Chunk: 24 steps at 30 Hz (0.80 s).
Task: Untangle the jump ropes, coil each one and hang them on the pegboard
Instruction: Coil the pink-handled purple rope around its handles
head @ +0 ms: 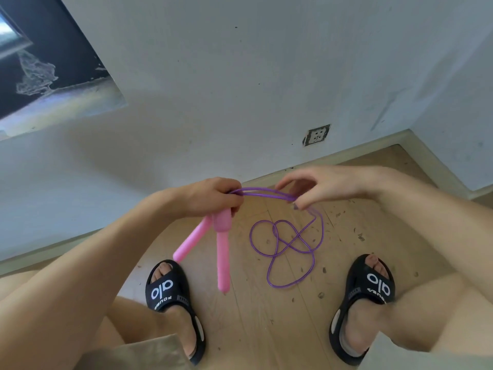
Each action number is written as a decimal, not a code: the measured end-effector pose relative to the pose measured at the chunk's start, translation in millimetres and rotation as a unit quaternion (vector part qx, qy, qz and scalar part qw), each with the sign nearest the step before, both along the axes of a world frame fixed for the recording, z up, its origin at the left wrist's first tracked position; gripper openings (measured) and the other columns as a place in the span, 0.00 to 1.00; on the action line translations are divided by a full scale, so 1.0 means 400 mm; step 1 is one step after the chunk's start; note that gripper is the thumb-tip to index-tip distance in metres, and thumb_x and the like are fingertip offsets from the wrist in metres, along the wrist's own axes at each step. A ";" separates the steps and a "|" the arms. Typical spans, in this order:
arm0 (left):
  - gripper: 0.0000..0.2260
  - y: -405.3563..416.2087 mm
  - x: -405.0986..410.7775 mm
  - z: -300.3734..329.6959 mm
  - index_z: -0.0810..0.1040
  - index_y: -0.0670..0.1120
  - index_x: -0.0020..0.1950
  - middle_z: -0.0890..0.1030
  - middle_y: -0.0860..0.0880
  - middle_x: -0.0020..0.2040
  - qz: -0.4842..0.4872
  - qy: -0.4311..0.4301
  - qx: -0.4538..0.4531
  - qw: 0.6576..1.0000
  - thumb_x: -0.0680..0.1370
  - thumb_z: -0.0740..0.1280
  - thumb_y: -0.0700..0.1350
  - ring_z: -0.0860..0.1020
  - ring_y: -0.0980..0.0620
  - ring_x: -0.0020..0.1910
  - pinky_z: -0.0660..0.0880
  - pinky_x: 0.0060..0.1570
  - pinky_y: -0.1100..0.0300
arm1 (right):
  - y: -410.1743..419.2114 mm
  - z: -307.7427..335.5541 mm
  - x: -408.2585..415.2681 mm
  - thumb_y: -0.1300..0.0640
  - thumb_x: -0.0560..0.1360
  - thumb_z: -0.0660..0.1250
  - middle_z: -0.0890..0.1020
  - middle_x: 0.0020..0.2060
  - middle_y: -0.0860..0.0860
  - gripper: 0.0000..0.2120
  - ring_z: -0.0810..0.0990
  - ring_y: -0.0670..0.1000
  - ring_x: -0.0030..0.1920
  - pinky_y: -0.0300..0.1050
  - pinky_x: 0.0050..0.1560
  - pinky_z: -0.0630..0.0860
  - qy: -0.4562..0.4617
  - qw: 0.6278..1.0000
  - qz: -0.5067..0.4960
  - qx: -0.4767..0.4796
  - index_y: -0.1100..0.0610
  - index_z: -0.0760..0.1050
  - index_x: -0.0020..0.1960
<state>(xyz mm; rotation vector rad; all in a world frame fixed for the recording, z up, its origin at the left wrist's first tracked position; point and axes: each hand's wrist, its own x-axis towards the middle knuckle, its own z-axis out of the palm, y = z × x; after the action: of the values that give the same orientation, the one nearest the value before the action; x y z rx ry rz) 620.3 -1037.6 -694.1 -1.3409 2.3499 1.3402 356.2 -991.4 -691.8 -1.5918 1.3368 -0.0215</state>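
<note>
My left hand (213, 196) grips the tops of two pink jump-rope handles (221, 244), which hang down from it side by side, along with the purple cord. Several strands of the purple cord (264, 192) stretch level from that hand to my right hand (314, 186), which pinches them between thumb and fingers. From my right hand the cord drops to the wooden floor, where the rest of it lies in loose crossing loops (288, 252) between my feet. No second rope and no pegboard are in view.
My two feet in black slides (170, 292) (370, 289) stand on a scuffed wooden floor (266, 329). A white wall with a socket (316, 134) rises just ahead, with a skirting board along its base. A dark window opening (48, 57) sits at upper left.
</note>
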 end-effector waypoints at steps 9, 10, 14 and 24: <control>0.06 0.042 -0.028 0.004 0.79 0.46 0.48 0.82 0.49 0.45 -0.025 0.020 0.043 0.999 0.79 0.64 0.46 0.79 0.50 0.47 0.74 0.55 0.55 | 0.041 -0.038 0.149 0.39 0.79 0.64 0.66 0.31 0.51 0.23 0.64 0.49 0.27 0.43 0.28 0.63 -0.093 0.985 -0.115 -0.083 0.59 0.72 0.40; 0.07 0.042 -0.027 0.002 0.77 0.45 0.48 0.80 0.49 0.43 -0.028 0.021 0.036 0.999 0.77 0.65 0.48 0.77 0.49 0.45 0.73 0.53 0.53 | 0.038 -0.040 0.148 0.40 0.78 0.65 0.65 0.31 0.52 0.23 0.62 0.49 0.27 0.44 0.28 0.61 -0.095 0.982 -0.126 -0.106 0.61 0.72 0.41; 0.12 0.040 -0.022 0.005 0.72 0.46 0.49 0.75 0.49 0.43 0.001 0.093 0.035 0.995 0.72 0.68 0.51 0.74 0.47 0.43 0.74 0.52 0.43 | 0.021 -0.006 0.136 0.48 0.79 0.67 0.64 0.27 0.51 0.16 0.61 0.48 0.24 0.38 0.22 0.60 -0.157 0.958 -0.199 -0.133 0.62 0.74 0.44; 0.09 0.043 -0.034 -0.011 0.73 0.54 0.44 0.72 0.56 0.35 0.014 0.103 -0.044 0.994 0.66 0.65 0.43 0.72 0.53 0.35 0.74 0.39 0.53 | -0.004 0.000 0.103 0.50 0.78 0.67 0.71 0.25 0.46 0.14 0.67 0.49 0.28 0.47 0.33 0.68 -0.129 0.965 -0.190 -0.125 0.59 0.75 0.39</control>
<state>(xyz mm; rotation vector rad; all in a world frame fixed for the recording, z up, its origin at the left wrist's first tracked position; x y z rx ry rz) 606.5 -1020.5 -698.6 -1.3213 2.5613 1.4645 397.3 -993.0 -691.8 -1.4517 1.4517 -0.6337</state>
